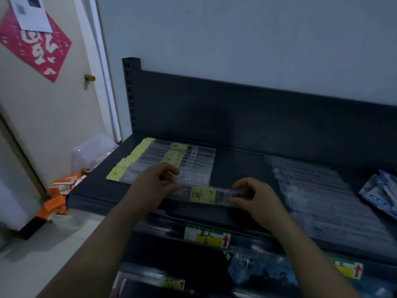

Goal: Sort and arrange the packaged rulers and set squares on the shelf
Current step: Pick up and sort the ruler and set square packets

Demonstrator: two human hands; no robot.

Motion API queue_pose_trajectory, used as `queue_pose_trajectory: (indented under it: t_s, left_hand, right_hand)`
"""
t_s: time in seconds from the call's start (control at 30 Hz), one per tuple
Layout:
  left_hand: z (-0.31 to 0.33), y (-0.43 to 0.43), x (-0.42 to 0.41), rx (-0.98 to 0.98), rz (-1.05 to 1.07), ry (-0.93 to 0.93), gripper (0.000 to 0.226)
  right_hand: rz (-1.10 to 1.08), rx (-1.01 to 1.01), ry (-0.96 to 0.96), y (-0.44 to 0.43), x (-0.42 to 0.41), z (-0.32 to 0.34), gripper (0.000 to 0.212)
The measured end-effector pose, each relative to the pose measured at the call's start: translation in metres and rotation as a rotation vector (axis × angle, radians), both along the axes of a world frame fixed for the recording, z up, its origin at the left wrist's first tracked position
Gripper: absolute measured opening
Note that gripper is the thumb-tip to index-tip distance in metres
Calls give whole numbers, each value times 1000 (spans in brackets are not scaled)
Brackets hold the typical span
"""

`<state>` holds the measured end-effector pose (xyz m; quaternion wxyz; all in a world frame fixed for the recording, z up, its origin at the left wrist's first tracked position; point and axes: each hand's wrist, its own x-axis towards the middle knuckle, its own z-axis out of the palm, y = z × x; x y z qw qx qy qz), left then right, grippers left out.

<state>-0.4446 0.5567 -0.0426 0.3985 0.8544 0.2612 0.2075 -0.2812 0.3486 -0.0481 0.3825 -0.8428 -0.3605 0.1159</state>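
- Holding a packaged ruler [203, 194] level over the front edge of the shelf [236, 164], the person has one end in each hand. The clear sleeve with its yellow label runs left to right, just in front of the packs already laid out.
- The left hand [155, 183] pinches the left end between thumb and curled fingers, and the right hand [255, 196] pinches the right end the same way. Both look like light fingertip holds.
- Just behind lies a fanned row of rulers [171, 162], pack overlapping pack, with yellow header cards stepping along its left side. The step in hand looks like adding this pack at the near end of that row.
- To do it well:
  - hold the pack parallel to the row;
  - match its left end to the stepped yellow cards (that end is hidden under the left hand);
  - lower it flat so the slippery sleeve does not nudge its neighbours askew;
  - let go with both hands together.
- Across a bare strip of shelf to the right lies a looser spread of clear packs [311, 186], too blurred to tell their contents. Blue-and-white packets [382, 190] sit at the far right.
- A price tag [207, 236] with a red arrow is fixed to the front rail below.
- Orange packaging [62, 190] lies on the floor by the door [53, 117].
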Motion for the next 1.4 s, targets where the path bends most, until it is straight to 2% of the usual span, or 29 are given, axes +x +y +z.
queue_pose_trajectory:
  t_s: [0.17, 0.33, 0.5, 0.67, 0.77, 0.83, 1.0, 1.1, 1.2, 1.3, 1.4]
  left_hand:
    - [8, 27, -32, 63, 113, -7, 14]
    - [-2, 60, -46, 122, 123, 87, 16]
    - [-12, 76, -49, 486, 126, 195, 33]
    - [-19, 91, -59, 407, 4, 320, 57]
    - [-19, 100, -57, 362, -44, 393, 75]
    - [-19, 107, -48, 337, -59, 441, 83]
    - [-29, 115, -32, 437, -186, 645, 83]
    - [-29, 126, -29, 441, -255, 663, 82]
    - [-22, 138, -19, 405, -251, 547, 76]
    - [-14, 138, -3, 487, -191, 542, 77]
    - [-22, 134, 7, 519, -232, 608, 79]
  right_hand:
    - [98, 132, 67, 30, -31, 9, 9]
    - [127, 53, 47, 68, -56, -5, 26]
    - [129, -99, -167, 68, -64, -15, 48]
    - [171, -205, -136, 68, -70, -17, 53]
    - [69, -141, -149, 72, -69, -14, 54]
    - [28, -186, -147, 78, -67, -12, 59]
    - [68, -541, -119, 96, -67, -16, 68]
    - [93, -499, 40, 91, -65, -7, 76]
    - [29, -343, 167, 89, -58, 3, 88]
    - [-89, -266, 59, 103, -44, 0, 82]
    - [-79, -433, -56, 118, -36, -13, 82]
